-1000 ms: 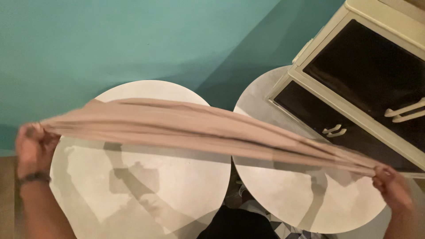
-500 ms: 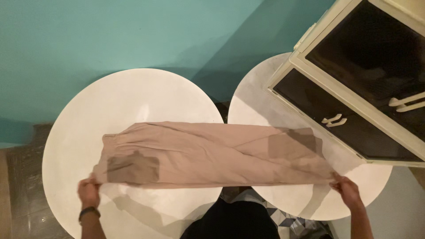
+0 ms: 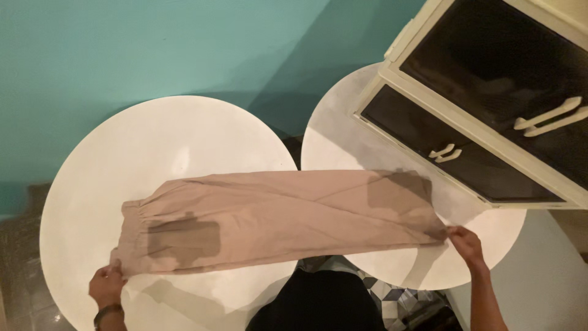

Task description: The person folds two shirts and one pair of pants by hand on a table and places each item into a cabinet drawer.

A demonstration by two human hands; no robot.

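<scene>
Left hand (image 3: 107, 285) pinches the near corner of the beige trousers (image 3: 275, 220) at the elasticated end; fingers closed on the cloth edge. A dark band sits on that wrist. Right hand (image 3: 465, 244) pinches the opposite end, fingertips closed on the fabric, where it narrows to a blunt corner.

Trousers: soft, matte woven cloth, pale pinkish-beige, folded lengthwise into one long flat strip. Left end gathered, with small puckers along the elastic; the rest lies mostly smooth, with a few long shallow creases running along its length. Two darker rectangular patches show on it, one near each end; cannot tell whether these are shadows or pockets.

Position: the strip lies flat, bridging two round tables. Its left part rests on the left round table (image 3: 153, 141), its right part on the right round table (image 3: 343, 147); the middle spans the gap between them. Both tops are white, smooth and hard, slightly glossy, with thin edges; they stand just beside each other.

Surroundings: a cream-framed cabinet (image 3: 490, 165) with dark glass panels and pale bar handles overhangs the right table's far side. Teal wall (image 3: 153, 43) behind, flat and matte. Patterned floor tiles show beneath the gap.
</scene>
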